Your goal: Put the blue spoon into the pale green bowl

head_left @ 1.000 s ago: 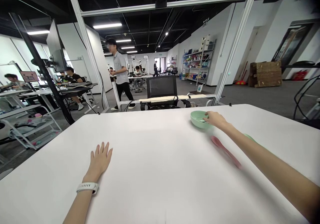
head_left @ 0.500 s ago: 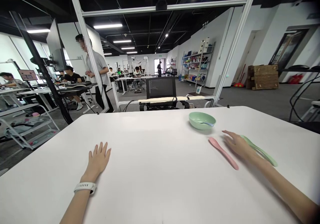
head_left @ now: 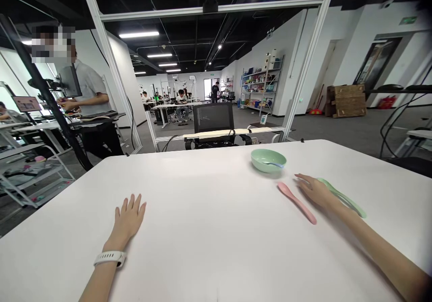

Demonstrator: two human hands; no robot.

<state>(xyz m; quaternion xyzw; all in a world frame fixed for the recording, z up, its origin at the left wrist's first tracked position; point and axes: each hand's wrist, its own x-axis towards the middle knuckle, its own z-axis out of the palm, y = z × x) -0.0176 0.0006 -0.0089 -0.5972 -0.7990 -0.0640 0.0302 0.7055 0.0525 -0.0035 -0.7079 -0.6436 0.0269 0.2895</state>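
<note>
My left hand (head_left: 128, 218) lies palm down on the white table (head_left: 202, 230), fingers spread, with a pale watch band on the wrist. On the right, my right hand (head_left: 315, 191) is stretched out low over the tabletop between two spoons, holding nothing. Just left of it lies a pink spoon (head_left: 297, 203). A green spoon (head_left: 344, 197) rests on its other side, partly hidden by the hand and forearm. Farther back stands a light green bowl (head_left: 266, 161) with a small blue utensil (head_left: 274, 164) inside it, whose kind I cannot make out.
A metal frame (head_left: 211, 8) rises beyond the table's far edge, with a black office chair (head_left: 213, 116) behind it. A person in a grey shirt (head_left: 89, 86) is at the back left, near a white cart (head_left: 37, 180). Shelves (head_left: 261, 86) line the right wall.
The view has shifted slightly, moving the tabletop things a little left in the picture. Both hands keep nearly the same places. The standing person has moved left.
</note>
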